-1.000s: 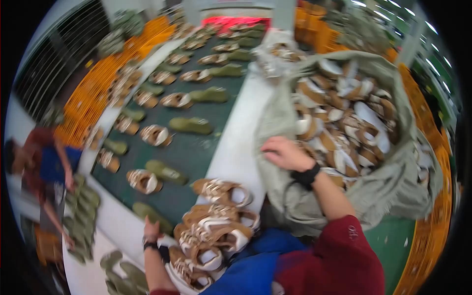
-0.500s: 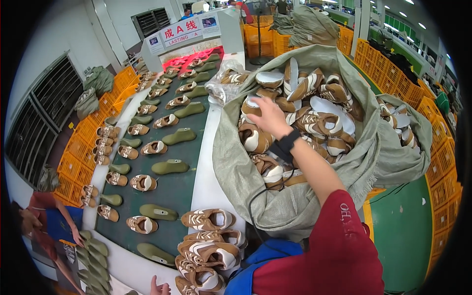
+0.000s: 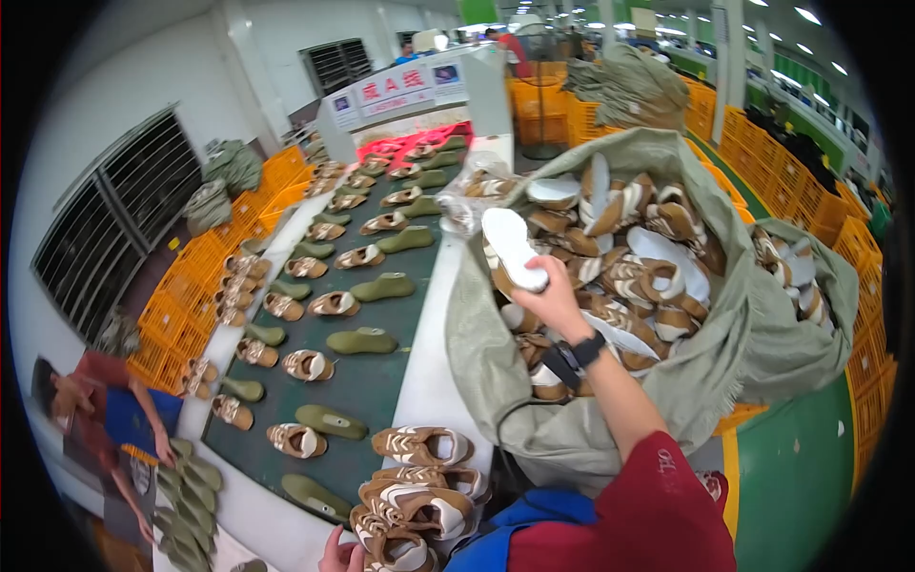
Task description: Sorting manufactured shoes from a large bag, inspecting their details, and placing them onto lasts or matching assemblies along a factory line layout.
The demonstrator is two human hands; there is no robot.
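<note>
My right hand (image 3: pixel 556 294), with a dark watch on the wrist, grips a brown shoe (image 3: pixel 508 243) by one end, its white sole turned up. It is over the left side of a large grey-green sack (image 3: pixel 491 372) heaped with brown and white shoes. My left hand (image 3: pixel 341 553) shows only partly at the lower edge, fingers apart and nothing seen in them. Beside it, several brown laced sneakers (image 3: pixel 419 496) stand in a row on the white ledge. Brown shoes and olive shoe lasts (image 3: pixel 362 340) lie in rows along the dark green belt (image 3: pixel 374 386).
A co-worker (image 3: pixel 114 400) reaches over piled olive lasts (image 3: pixel 186 496) at the lower left. Orange crates (image 3: pixel 181 305) line the left wall and the right aisle. A clear plastic bag (image 3: pixel 469 195) rests between belt and sack. Another shoe sack (image 3: pixel 801 329) stands to the right.
My right hand has lifted a shoe off the heap in the sack, sole up. My head view has shifted, so the scene appears further right and lower. My left hand remains near the sneaker row.
</note>
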